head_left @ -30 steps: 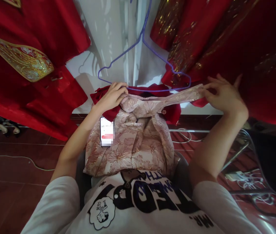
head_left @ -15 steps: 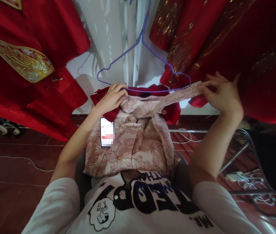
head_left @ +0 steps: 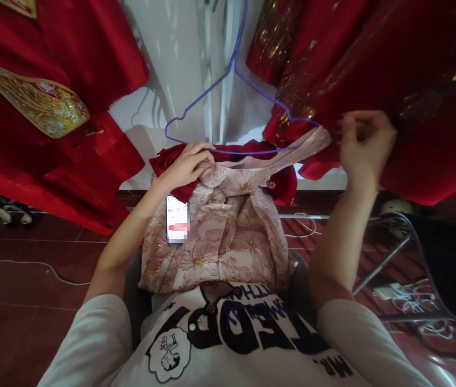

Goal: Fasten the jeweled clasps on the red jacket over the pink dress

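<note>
A pink brocade garment (head_left: 228, 236) with a floral pattern lies across my lap. My left hand (head_left: 196, 164) is closed on the upper edge of this garment, at the left. From there a band of the brocade (head_left: 292, 158) slants up to the right, its end free. Raised apart from that end, my right hand (head_left: 367, 140) has its fingers curled together in a pinch; anything between them is too small to make out. Dark red fabric (head_left: 179, 188) is bunched under and behind the band. A purple hanger (head_left: 212, 86) hangs just above, its lower bar crossing the band.
On the garment lies a phone (head_left: 177, 219) with a timer. Red embroidered clothes (head_left: 70, 54) hang at the left, and gold-decorated red clothes (head_left: 341, 70) at the right. A metal-framed black chair (head_left: 446, 258) stands at the right, near white cables (head_left: 409, 301) on the tiled floor.
My right hand has come off the band's right end and moved up and slightly right, fingers now curled. The band's end has tilted upward. The left hand keeps its hold.
</note>
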Motion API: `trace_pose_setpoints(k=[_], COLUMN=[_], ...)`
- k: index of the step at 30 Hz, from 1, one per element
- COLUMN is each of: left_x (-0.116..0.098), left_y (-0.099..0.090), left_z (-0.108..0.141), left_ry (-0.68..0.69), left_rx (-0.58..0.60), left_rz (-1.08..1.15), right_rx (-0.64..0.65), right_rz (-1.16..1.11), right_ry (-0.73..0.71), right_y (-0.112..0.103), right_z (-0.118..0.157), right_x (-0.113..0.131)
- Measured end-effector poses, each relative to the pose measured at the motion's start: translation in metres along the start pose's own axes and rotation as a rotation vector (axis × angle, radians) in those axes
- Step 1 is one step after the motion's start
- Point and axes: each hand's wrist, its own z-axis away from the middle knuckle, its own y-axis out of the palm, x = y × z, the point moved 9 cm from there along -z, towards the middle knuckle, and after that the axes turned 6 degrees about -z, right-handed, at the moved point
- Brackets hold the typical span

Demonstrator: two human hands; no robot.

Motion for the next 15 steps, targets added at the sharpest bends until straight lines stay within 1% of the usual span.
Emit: trace_pose_setpoints(k=[3,5,6,11,13,15], left_x=[0.002,0.003,0.004,0.004,0.004,0.003], left_y=[0.000,0.000,0.001,0.001,-0.001,-0.002], left_z=[-0.001,-0.001,-0.001,-0.001,0.000,0.000], left_ry=[-0.016,-0.023,-0.027,-0.018,-0.008,0.002], left_rx=[0.006,0.003,0.001,-0.005,-0.014,-0.026], left_rz=[0.000,0.002,0.004,0.003,-0.003,-0.008], right_rx=[0.155,0.236,0.251,0.244,0.213,0.174], right_rz=[-0.002,-0.035,-0.060,-0.134,-0.137,-0.115], right_ry=[0.195,0.270,0.285,0.350,0.323,0.249], right_y=[-0.003,-0.002,-0.001,0.008,0.008,0.008], right_z=[-0.002,0.001,0.002,0.007,0.006,0.003], right_x=[-0.031,-0.041,-0.042,-0.039,-0.036,-0.032])
